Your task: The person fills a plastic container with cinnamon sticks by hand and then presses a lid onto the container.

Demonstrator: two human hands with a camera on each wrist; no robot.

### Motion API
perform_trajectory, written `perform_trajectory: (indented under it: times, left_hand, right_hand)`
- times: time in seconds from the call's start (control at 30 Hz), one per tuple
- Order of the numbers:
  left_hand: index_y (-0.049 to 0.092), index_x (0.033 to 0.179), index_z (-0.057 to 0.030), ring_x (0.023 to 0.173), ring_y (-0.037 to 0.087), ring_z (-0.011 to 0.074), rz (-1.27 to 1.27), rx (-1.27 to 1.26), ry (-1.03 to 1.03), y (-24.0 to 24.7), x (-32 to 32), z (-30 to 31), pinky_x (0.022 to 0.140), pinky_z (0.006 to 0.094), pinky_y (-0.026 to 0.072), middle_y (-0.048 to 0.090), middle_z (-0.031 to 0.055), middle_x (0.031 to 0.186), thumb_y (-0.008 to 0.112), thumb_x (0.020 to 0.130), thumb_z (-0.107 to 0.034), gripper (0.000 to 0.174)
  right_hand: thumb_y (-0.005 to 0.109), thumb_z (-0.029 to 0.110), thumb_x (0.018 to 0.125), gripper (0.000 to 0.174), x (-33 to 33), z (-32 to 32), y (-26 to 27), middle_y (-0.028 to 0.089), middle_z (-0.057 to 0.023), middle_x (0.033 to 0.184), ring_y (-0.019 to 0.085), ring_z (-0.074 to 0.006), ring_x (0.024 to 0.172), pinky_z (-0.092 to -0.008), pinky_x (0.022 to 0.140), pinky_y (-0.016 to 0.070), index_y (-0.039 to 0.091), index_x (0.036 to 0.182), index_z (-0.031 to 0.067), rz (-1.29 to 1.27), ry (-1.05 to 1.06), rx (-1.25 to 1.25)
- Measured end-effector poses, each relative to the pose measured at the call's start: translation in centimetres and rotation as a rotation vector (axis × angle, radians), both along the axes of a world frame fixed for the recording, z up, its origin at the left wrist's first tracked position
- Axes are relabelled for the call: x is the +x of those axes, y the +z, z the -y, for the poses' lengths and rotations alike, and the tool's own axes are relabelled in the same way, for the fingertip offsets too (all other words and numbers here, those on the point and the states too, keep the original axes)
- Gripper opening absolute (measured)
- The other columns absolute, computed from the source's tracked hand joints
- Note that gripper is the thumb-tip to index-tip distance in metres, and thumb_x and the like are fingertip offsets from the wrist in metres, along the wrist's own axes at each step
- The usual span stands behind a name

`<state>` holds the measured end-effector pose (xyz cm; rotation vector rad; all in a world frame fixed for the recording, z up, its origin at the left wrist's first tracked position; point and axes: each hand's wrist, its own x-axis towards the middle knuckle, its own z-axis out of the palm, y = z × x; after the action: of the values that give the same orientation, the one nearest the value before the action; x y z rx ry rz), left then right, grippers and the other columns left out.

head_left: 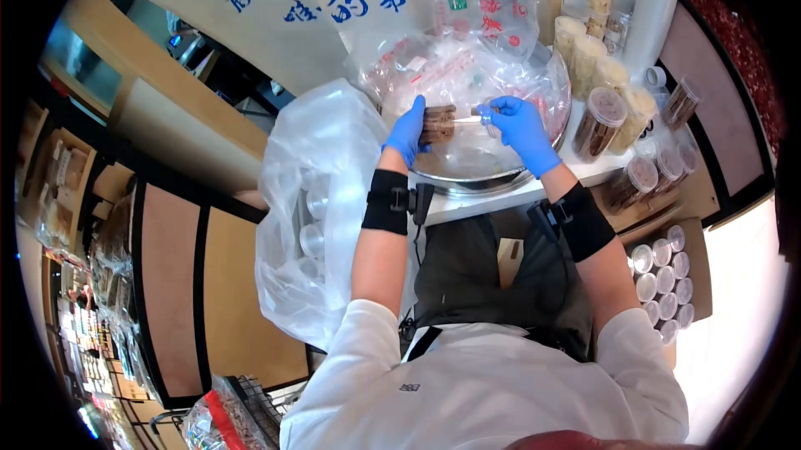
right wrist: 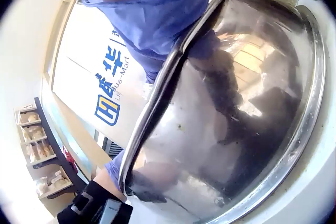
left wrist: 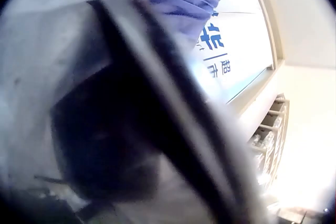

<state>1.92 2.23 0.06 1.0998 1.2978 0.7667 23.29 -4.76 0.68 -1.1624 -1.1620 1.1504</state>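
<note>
Over the near side of the metal basin (head_left: 467,184), my blue-gloved left hand (head_left: 406,134) grips a clear jar packed with brown sticks (head_left: 439,123), tipped sideways. Just right of it, my gloved right hand (head_left: 524,131) pinches a small clear plastic piece (head_left: 486,119), with a bit of brown showing beside it; I cannot tell its exact kind. Clear plastic bags with red print (head_left: 467,70) fill the basin behind both hands. In the right wrist view the basin's shiny wall (right wrist: 210,129) hides most of both hands. The left wrist view is mostly a blurred dark strap.
Filled jars (head_left: 599,123) crowd the table's right side, beside a roll of clear bags (head_left: 651,22). More capped jars (head_left: 665,283) stand in a box at lower right. A large translucent bag of empty containers (head_left: 313,225) hangs at left.
</note>
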Motion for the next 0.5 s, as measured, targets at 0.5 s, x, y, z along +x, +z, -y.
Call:
perform_trajectory:
  times: [0.5]
  left_hand:
    - [0.057,0.099,-0.0138,0.068,0.057,0.0164,0.013,0.019,0.025,0.2,0.3,0.4,0.051,0.0314,0.042,0.061,0.0044,0.088,0.047,0.083,-0.064,0.054]
  right_hand:
    - [0.066,0.012,0.085,0.024,-0.4,-0.5,-2.0,0.063,0.0005,0.08,0.052,-0.005,0.069,-0.0204,0.06,0.0425,0.064,0.105,-0.0008,-0.033,0.066,0.244]
